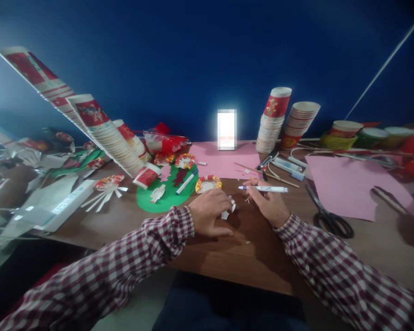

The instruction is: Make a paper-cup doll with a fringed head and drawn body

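Observation:
My right hand (pixel 272 208) holds a white acrylic marker (pixel 271 189) with a purple end, lying level between thumb and fingers above the wooden table. My left hand (pixel 210 213) rests palm down, thumb apart from the fingers, partly over a white paper piece (pixel 228 213). Just beyond it sits a red and yellow paper ring (pixel 208 185) with a pale middle. To the left is a green paper disc (pixel 148 205) bearing a white cutout (pixel 157 193), a pink cutout (pixel 165 173), a dark red cutout (pixel 180 177) and a blue-capped marker (pixel 186 182).
Stacks of red and white paper cups (pixel 105 131) lean at left; more cups (pixel 271 124) stand at back right. Black-handled scissors (pixel 333 223) lie beside pink paper (pixel 341 188). A white box (pixel 67 207) and another person's hand (pixel 15 181) are at far left.

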The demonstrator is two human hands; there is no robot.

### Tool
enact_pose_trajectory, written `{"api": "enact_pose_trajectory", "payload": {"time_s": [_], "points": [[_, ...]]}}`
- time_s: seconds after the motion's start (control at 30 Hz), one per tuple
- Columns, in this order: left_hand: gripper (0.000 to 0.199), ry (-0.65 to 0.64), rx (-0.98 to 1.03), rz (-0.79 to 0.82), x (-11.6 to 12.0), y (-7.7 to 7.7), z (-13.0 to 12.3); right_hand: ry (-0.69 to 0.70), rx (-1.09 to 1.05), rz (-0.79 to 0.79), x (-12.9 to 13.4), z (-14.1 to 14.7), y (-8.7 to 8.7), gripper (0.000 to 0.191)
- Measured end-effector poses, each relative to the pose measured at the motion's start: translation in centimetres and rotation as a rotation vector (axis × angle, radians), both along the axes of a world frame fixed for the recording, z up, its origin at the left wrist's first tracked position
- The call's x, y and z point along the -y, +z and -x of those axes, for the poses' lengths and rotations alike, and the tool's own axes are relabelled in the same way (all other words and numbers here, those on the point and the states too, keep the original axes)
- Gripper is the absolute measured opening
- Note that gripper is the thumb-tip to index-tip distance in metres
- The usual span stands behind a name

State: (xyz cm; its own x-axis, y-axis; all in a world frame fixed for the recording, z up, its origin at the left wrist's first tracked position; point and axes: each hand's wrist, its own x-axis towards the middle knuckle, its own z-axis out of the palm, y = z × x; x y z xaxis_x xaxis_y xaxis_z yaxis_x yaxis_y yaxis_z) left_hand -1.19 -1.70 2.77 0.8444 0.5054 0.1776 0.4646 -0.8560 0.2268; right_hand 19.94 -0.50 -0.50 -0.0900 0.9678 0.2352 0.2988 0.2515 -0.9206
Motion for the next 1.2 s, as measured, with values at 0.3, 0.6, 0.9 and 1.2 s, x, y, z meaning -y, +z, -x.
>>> {"api": "enact_pose_trajectory", "payload": {"time_s": [0.3, 0.6, 0.9, 1.2], "points": [[0.02, 0.117, 0.176, -0.033, 0.5, -0.8, 2.9, -0.002, -0.002, 0.006, 0.0, 0.0, -0.3, 0.023], [0.025, 0.126, 0.03, -0.091, 2.1, -3.5, 3.0, 0.004, -0.016, 0.038, -0.1, 0.1, -0.5, 0.027], [0.027, 0.217, 0.008, -0.108, 4.0, -3.7, 1.7, 0.018, 0.026, 0.009, 0.2, 0.3, 0.0, 0.025], [0.04, 0.177, 0.18, -0.064, 2.8, -4.3, 1.5, 0.037, 0.104, 0.009, 0.4, 0.6, 0.2, 0.02]]}}
